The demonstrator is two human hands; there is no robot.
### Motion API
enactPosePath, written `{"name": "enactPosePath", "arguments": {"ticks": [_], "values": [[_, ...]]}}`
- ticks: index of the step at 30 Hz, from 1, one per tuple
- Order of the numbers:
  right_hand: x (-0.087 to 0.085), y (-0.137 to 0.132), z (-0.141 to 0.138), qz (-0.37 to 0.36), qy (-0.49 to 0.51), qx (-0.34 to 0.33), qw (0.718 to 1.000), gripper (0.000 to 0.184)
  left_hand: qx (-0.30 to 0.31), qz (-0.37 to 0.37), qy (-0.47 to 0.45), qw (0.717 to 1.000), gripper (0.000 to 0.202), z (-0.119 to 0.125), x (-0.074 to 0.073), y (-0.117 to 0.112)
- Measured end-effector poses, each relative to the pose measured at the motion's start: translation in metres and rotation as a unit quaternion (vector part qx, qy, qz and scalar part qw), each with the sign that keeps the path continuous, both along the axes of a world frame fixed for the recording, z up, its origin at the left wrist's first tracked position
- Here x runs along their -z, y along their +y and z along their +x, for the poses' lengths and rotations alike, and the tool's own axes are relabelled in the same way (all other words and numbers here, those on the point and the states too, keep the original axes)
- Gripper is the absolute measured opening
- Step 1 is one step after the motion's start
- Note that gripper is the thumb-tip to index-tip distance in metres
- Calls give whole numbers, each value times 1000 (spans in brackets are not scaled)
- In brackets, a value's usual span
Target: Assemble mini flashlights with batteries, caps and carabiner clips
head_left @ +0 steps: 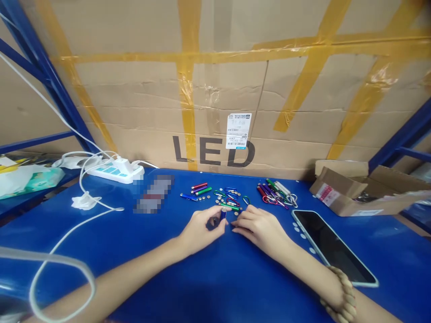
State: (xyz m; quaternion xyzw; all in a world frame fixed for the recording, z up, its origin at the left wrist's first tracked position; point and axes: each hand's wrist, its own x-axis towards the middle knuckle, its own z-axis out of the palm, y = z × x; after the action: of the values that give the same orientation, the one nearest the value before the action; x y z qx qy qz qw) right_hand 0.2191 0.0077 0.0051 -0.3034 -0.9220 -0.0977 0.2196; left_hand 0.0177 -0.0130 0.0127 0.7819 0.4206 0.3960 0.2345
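Note:
Between the thumb and fingers of my left hand (202,229) a short blue metal tube (223,214) stands roughly upright, its top end silvery. It looks like a mini flashlight body. Just to its right is my right hand (257,224), its fingertips pinched together; what they hold, if anything, is hidden. Behind the hands lie a green tube (229,207), several small button cells (229,192) and coloured carabiner clips (246,200). Farther left are a red tube (199,185), another green tube (204,191) and a blue tube (189,197).
Finished-looking tubes with clips (274,194) lie in a pile at right. Beside them are a phone (335,246), clear round discs (301,233) and an open cardboard box (367,190). A power strip (114,170) with a white cable (67,233) occupies the left. A large carton (134,112) stands behind.

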Motion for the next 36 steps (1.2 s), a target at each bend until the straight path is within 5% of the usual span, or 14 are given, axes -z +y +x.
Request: {"name": "enactPosePath", "arguments": {"ticks": [4, 9, 15, 18, 21, 29, 36], "values": [[-4, -5, -2, -37, 67, 10, 997, 17, 36, -89, -33, 995, 15, -2, 3, -5], [-12, -13, -5, -118, 218, 51, 967, 26, 53, -188, -42, 980, 25, -1, -2, -8], [-2, -4, 2, -189, 184, 50, 963, 16, 42, -219, 47, 974, 25, 0, -3, -11], [3, 2, 8, -210, 200, 70, 955, 22, 47, -211, 49, 975, 27, -1, -4, -12], [3, 2, 11, -157, 173, 69, 970, 32, 55, -185, 80, 978, 24, -1, -6, -14], [-1, -5, 10, -79, 126, 57, 987, 13, 73, -45, 210, 974, 22, 0, -2, -20], [-6, -23, -5, -195, 306, 53, 930, 7, 83, 69, 298, 948, 34, 0, 5, -21]]}}
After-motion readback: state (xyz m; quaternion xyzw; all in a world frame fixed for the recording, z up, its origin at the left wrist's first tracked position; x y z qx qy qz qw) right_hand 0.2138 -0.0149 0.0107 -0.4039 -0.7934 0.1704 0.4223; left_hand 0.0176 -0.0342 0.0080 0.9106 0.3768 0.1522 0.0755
